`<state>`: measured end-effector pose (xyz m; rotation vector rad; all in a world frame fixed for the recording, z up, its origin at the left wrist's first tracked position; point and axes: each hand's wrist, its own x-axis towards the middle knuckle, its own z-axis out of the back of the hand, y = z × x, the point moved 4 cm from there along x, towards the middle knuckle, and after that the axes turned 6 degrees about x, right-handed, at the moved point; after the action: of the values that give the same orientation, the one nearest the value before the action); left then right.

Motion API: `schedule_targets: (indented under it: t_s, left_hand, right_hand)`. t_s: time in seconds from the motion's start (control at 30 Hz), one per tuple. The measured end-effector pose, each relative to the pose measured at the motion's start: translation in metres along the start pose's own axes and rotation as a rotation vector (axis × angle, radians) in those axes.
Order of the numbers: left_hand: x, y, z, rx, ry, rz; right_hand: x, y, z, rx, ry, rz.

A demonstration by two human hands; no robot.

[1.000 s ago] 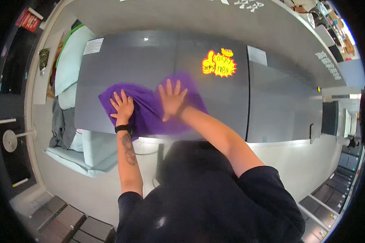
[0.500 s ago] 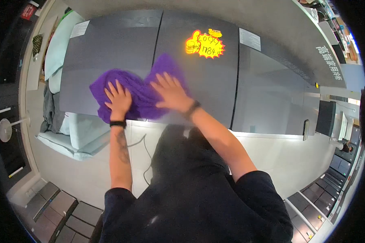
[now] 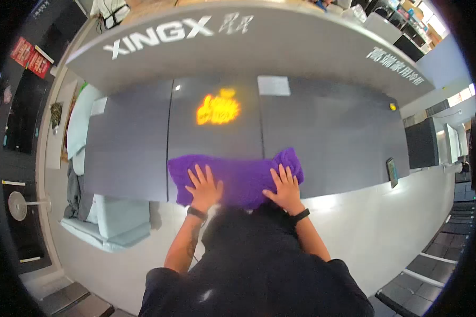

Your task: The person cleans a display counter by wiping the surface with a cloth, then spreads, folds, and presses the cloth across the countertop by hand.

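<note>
A purple cloth (image 3: 237, 177) lies spread near the front edge of the dark grey freezer tops (image 3: 217, 142). My left hand (image 3: 204, 191) presses flat on the cloth's left part, fingers spread. On its right part rests my right hand (image 3: 285, 189), also flat with the fingers apart. Dark bands circle both wrists. Behind the cloth, a yellow and red price tag (image 3: 218, 109) sits on the middle lid, its writing blurred. A white paper sheet (image 3: 274, 85) lies on the right-hand lid near the back.
A grey panel lettered XINGX (image 3: 158, 36) rises along the back. A phone (image 3: 392, 173) lies at the right front edge. To the left stand a pale blue sofa (image 3: 122, 219) and a white fan (image 3: 18, 206). Another paper sheet (image 3: 98, 105) lies at the far left.
My hands and the purple cloth have moved rightward, from the left and middle lids to the middle and right ones. The cloth is now straighter and wider. My view has shifted, showing more back panel.
</note>
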<state>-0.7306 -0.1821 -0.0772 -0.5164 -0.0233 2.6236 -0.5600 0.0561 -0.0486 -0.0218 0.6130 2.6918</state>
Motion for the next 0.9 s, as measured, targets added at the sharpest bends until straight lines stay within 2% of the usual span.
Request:
schedule_targets:
  t_s: [0.37, 0.5, 0.6, 0.7, 0.73, 0.8, 0.9]
  left_hand:
    - [-0.027, -0.194, -0.020, -0.031, 0.082, -0.177]
    - [-0.023, -0.242, -0.027, -0.036, -0.023, -0.247]
    - [-0.034, -0.253, -0.030, -0.078, -0.055, -0.261]
    - [-0.035, -0.240, -0.032, -0.114, -0.119, -0.327]
    - [-0.037, -0.233, -0.030, -0.138, -0.185, -0.334]
    - [-0.038, -0.220, -0.028, -0.138, -0.178, -0.357]
    - [-0.038, -0.183, -0.018, -0.166, -0.235, -0.278]
  right_hand:
    - [-0.008, -0.174, 0.071, 0.179, 0.034, -0.097]
    - [-0.015, -0.213, 0.081, 0.182, 0.026, -0.079]
    - [-0.024, -0.215, 0.078, 0.059, -0.059, 0.031]
    - [-0.015, -0.194, 0.074, -0.118, -0.002, 0.059]
    - [-0.008, -0.191, 0.068, -0.163, 0.005, 0.169]
    - [0.006, -0.186, 0.048, -0.238, 0.029, 0.378]
    - [0.018, -0.109, 0.046, -0.348, 0.134, 0.514]
